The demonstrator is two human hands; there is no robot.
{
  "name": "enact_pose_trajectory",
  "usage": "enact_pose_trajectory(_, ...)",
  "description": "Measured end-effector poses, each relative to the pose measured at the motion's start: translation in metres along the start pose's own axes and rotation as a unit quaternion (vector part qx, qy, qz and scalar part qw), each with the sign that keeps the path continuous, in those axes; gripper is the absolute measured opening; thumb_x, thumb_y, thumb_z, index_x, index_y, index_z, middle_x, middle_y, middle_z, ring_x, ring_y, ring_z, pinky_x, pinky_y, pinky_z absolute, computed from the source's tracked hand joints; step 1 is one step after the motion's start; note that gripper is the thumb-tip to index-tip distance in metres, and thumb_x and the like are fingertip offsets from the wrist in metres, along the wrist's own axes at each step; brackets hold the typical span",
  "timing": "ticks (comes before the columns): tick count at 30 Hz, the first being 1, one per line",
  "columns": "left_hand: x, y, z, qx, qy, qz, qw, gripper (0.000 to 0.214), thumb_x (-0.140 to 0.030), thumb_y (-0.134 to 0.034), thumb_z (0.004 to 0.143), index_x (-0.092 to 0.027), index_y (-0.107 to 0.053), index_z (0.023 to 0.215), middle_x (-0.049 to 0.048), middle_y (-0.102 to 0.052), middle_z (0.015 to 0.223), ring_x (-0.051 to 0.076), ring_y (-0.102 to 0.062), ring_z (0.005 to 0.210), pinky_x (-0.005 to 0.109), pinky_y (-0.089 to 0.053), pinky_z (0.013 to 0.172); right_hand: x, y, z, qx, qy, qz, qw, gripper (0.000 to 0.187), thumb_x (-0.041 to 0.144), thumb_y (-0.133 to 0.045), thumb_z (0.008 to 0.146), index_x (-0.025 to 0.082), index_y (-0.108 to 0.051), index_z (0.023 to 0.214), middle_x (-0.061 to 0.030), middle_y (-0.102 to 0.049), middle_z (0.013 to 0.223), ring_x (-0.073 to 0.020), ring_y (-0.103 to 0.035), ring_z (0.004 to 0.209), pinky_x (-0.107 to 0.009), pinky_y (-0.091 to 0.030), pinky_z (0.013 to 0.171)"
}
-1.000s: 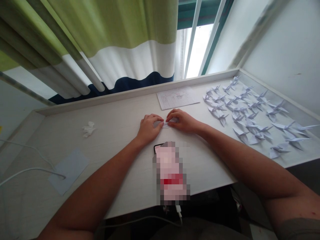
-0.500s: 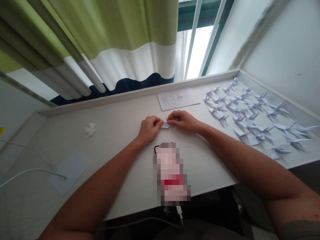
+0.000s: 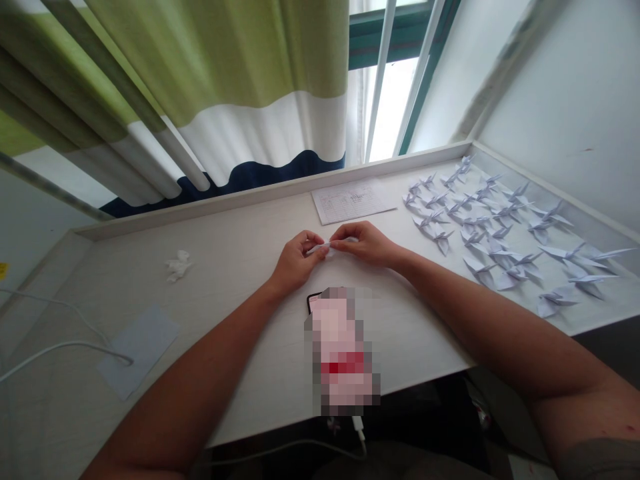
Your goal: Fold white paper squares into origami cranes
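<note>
A small piece of folded white paper (image 3: 327, 249) is pinched between my two hands, above the middle of the white desk. My left hand (image 3: 299, 256) grips its left side between thumb and fingers. From the right, my right hand (image 3: 363, 243) pinches the same paper, its fingertips almost meeting those of the left. Most of the paper is hidden behind my fingers, so its exact shape cannot be made out. Many folded paper cranes (image 3: 493, 227) stand together on the right part of the desk.
A phone (image 3: 340, 347), blurred over, lies before me with a white cable (image 3: 359, 427) plugged in. Behind my hands is a printed sheet (image 3: 353, 201). To the left are a crumpled tissue (image 3: 179, 265) and a flat paper sheet (image 3: 140, 350) under a cable. A raised edge (image 3: 240, 200) borders the desk.
My fingers have shifted on the folded paper, which shows less between them and is turned differently. The whole view has moved slightly.
</note>
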State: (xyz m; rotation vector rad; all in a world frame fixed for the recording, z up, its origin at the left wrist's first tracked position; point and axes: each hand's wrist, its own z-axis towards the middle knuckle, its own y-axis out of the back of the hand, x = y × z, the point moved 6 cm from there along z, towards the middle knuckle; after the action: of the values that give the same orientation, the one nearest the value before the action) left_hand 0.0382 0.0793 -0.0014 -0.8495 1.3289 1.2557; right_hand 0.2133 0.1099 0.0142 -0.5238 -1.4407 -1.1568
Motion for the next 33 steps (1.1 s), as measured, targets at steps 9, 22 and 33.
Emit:
enact_pose_trajectory(9,-0.001,0.001,0.001,-0.009,-0.001,-0.019,1.0,0.04,-0.049,-0.087,0.08,-0.02,-0.064,0.094,0.0042,-0.08,0.087,0.017,-0.072,0.071,0.031,-0.057,0.072,-0.004,0.0,0.001,-0.02,-0.01,0.057,0.998,0.022,0.042,-0.085,0.078,0.021,-0.081,0.081,-0.0066,-0.084,0.096,-0.0221,-0.075,0.094,-0.038,-0.057,0.091)
enact_pose_trajectory(22,-0.005,0.001,-0.004,-0.032,0.011,0.0,0.999,0.045,-0.043,-0.085,0.082,-0.023,-0.062,0.114,0.0007,-0.08,0.086,0.014,-0.069,0.065,0.025,-0.05,0.062,-0.006,-0.006,-0.001,-0.014,-0.055,0.108,0.992,0.026,0.044,-0.088,0.076,0.019,-0.079,0.079,-0.0057,-0.081,0.086,-0.0186,-0.071,0.079,-0.033,-0.056,0.076)
enact_pose_trajectory(33,-0.016,0.011,-0.004,-0.107,-0.093,0.199,0.97,0.009,-0.033,-0.076,0.091,-0.025,-0.081,0.091,0.0037,-0.083,0.098,0.024,-0.074,0.095,0.04,-0.055,0.092,0.012,-0.001,-0.004,-0.044,0.121,-0.156,0.979,0.008,0.028,-0.071,0.094,0.025,-0.078,0.098,-0.0061,-0.081,0.105,-0.0266,-0.072,0.105,-0.047,-0.05,0.105)
